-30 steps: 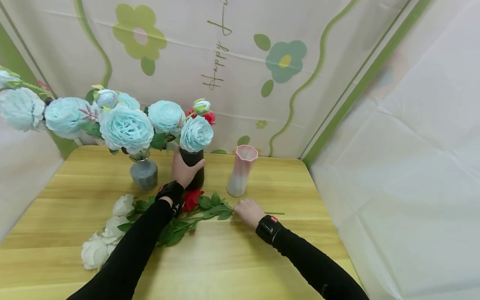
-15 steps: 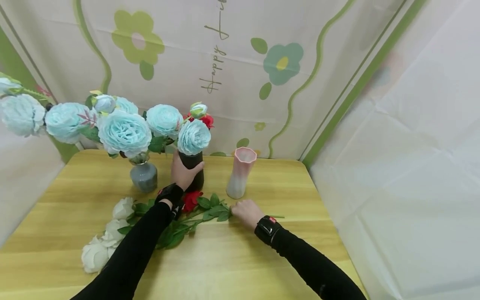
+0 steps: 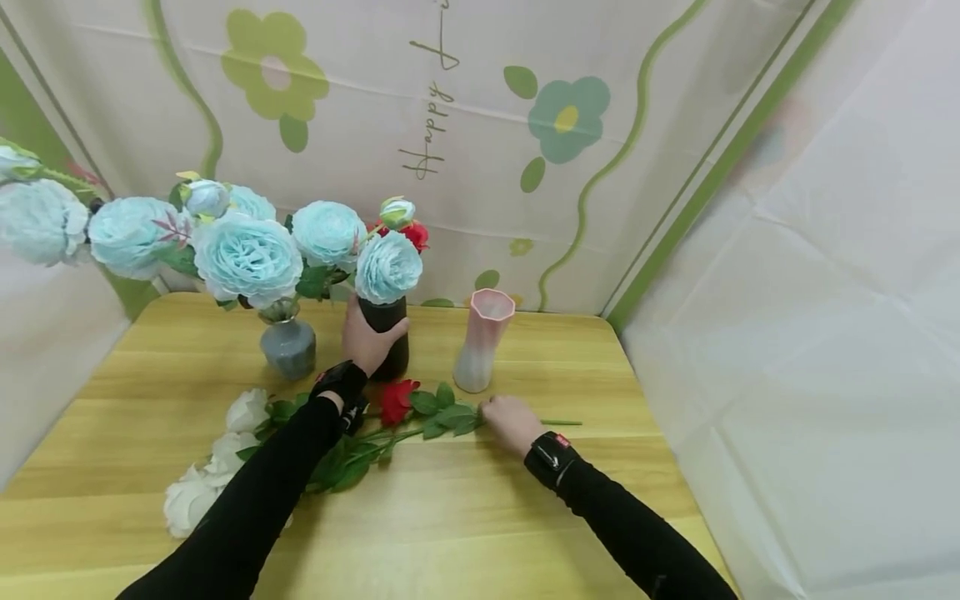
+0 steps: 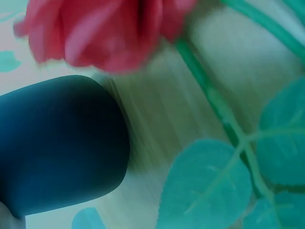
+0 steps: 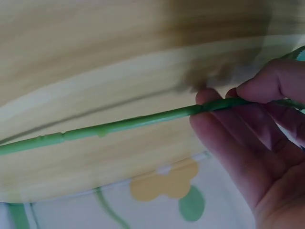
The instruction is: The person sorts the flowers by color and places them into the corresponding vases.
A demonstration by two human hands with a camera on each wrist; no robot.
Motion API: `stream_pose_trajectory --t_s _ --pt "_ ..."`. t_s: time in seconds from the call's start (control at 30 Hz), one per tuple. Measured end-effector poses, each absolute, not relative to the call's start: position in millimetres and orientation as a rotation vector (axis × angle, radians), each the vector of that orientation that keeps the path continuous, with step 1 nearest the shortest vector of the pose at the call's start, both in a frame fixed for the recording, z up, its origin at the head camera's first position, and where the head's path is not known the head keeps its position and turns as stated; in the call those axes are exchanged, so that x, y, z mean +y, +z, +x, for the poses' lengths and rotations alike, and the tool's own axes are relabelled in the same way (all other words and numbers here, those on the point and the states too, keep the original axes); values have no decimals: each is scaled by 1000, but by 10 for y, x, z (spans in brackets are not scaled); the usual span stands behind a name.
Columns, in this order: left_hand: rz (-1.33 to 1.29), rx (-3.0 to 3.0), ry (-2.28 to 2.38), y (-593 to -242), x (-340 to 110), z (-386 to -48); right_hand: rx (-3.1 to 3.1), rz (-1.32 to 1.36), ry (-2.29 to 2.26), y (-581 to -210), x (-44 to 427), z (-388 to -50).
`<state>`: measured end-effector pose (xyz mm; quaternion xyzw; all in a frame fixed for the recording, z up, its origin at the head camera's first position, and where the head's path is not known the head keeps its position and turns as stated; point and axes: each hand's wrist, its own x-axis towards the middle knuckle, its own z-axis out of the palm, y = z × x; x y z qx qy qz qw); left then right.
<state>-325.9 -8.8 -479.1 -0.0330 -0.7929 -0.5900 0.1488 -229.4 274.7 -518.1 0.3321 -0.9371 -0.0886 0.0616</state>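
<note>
My left hand (image 3: 367,337) grips a dark vase (image 3: 388,350) near the back of the table; a red flower shows above its rim, partly behind blue blooms. In the left wrist view the vase (image 4: 66,143) fills the lower left, beside a red rose (image 4: 105,33). That rose (image 3: 397,402) lies low over the table, its leafy stem running right to my right hand (image 3: 513,423). Thumb and fingers of the right hand (image 5: 252,129) pinch the green stem (image 5: 133,121), whose bare end sticks out past them. The stem casts a shadow on the wood.
Left of the dark vase, a grey-blue vase (image 3: 288,348) holds large light-blue flowers (image 3: 247,258) that spread wide. A pink-and-white vase (image 3: 483,342) stands right of it. White flowers (image 3: 225,458) lie at the front left, partly under the left sleeve (image 3: 255,492).
My right hand has shifted slightly right, drawing the red rose and its leaves along, away from the left wrist. The left hand stays on the dark vase.
</note>
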Motion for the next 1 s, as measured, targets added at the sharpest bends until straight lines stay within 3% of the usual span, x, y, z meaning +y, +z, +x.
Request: stream_pose_trajectory --t_s 0.37,0.7,1.0 --pt "-111 -2320 -1705 -4800 -95 -3257 -2702 966 202 -4902 3103 -2353" --pt "-91 -2323 -1736 -4773 -103 -3266 -2446 1007 702 -4658 3008 -2310" --pt "-106 -2323 -1727 -4804 -111 -3269 -2311 885 1219 -4501 2901 -2237"
